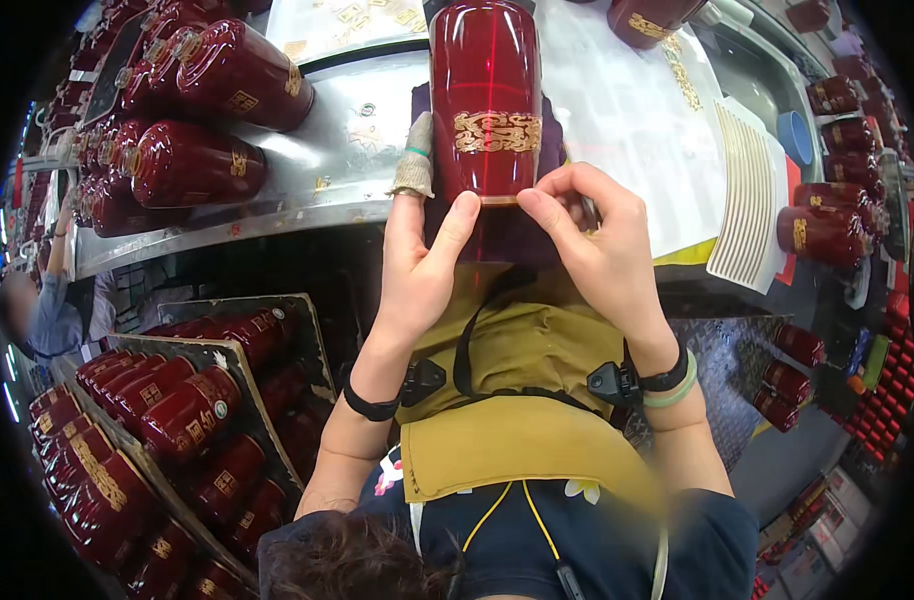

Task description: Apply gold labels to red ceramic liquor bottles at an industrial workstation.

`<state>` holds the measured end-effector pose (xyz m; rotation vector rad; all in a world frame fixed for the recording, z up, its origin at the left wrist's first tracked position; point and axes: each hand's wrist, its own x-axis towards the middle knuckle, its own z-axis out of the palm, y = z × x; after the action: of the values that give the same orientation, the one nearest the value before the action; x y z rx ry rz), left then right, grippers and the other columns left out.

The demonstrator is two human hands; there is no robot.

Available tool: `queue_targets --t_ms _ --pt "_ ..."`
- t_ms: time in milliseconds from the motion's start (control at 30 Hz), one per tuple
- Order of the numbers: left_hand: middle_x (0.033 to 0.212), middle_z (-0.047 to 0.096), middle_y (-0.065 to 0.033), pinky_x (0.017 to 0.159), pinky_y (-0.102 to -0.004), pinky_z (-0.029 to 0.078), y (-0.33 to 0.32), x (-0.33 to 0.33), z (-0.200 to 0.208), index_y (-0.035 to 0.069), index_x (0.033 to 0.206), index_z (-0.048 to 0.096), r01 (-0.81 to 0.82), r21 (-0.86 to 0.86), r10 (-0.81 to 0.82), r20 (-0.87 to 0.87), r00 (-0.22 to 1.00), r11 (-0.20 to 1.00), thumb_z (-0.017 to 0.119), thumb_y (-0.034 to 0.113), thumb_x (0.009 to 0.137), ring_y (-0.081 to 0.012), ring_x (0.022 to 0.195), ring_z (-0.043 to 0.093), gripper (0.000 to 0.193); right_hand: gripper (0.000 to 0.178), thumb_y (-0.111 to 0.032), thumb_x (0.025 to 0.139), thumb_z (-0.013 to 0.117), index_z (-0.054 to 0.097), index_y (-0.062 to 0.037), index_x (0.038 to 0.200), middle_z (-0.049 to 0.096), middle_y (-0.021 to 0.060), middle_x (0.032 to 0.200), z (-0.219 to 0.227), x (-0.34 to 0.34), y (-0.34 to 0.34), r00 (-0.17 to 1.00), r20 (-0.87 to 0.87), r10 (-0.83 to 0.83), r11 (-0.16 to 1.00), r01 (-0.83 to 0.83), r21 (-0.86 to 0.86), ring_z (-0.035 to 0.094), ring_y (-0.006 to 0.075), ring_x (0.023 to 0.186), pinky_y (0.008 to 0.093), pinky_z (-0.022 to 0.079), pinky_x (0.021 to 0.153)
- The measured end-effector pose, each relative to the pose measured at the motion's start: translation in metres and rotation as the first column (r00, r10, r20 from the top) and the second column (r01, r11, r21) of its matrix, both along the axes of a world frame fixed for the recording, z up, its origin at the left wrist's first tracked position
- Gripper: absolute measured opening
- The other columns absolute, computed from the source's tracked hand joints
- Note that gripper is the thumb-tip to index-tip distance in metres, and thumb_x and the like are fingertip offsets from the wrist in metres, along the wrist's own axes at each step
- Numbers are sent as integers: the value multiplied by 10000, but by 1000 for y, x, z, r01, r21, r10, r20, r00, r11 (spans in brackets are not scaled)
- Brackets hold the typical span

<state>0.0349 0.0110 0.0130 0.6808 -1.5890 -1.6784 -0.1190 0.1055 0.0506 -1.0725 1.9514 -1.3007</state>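
Observation:
A glossy dark red bottle (487, 80) lies in front of me with its base toward me, on a dark purple cloth (549, 150). A gold scroll pattern crosses it near the base, and a thin gold line runs along the base edge. My left hand (422, 250) grips the left side, its thumb at the base edge and a grey cloth sleeve (415, 165) over a finger. At the right corner of the base, my right hand (602, 230) has thumb and forefinger bent together against the bottle. Whether a thin strip is between them cannot be made out. Red light lines cross the bottle.
Several red bottles (242, 75) stand at the left of the metal table (327, 130). A sheet of gold strips (742, 190) lies at the right, near a blue cup (794, 137). Racks of bottles (192, 410) stand low at left. Another person (57, 310) is at far left.

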Motion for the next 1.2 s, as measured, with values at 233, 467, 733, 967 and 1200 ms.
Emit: queue_targets --t_ms 233,467,733,967,1200 --pt "1635 318 -182 1203 -364 321 2 0 -2 -54 1608 193 -3 40 2 1 1000 999 542 54 1034 -227 1469 374 680 183 -139 896 781 692 14 850 641 60 729 -3 2 -1 1000 -3 -6 1000 6 -8 530 117 637 286 431 593" --pt "1637 311 -186 1204 -368 320 1 0 -1 -55 1609 186 -2 41 2 16 1000 999 545 64 1033 -229 1467 378 689 181 -131 897 778 694 21 848 656 73 742 -3 1 -2 1000 23 -15 1000 15 -17 547 129 644 293 447 604" --pt "1626 333 -187 1205 -370 316 3 -2 3 -58 1608 191 5 61 -6 4 1000 998 535 62 1033 -232 1469 377 681 170 -114 885 784 693 22 838 668 85 747 -1 2 -3 999 -45 -9 1000 8 -24 574 143 650 298 463 615" --pt "1575 433 -210 1187 -376 346 0 10 -21 -86 1508 420 -177 -252 188 19 982 951 534 -34 990 -270 1452 432 533 171 -113 879 784 690 21 829 669 86 745 -2 2 -3 998 -66 -5 1000 4 -17 584 150 658 299 469 622" --pt "1211 702 -170 850 -343 623 7 2 -23 -75 1144 712 -328 -749 408 -85 909 576 839 -78 751 -277 1021 716 413 172 -113 878 783 686 15 818 666 85 743 3 4 -4 998 -58 -10 1000 10 -1 583 150 655 296 465 617"
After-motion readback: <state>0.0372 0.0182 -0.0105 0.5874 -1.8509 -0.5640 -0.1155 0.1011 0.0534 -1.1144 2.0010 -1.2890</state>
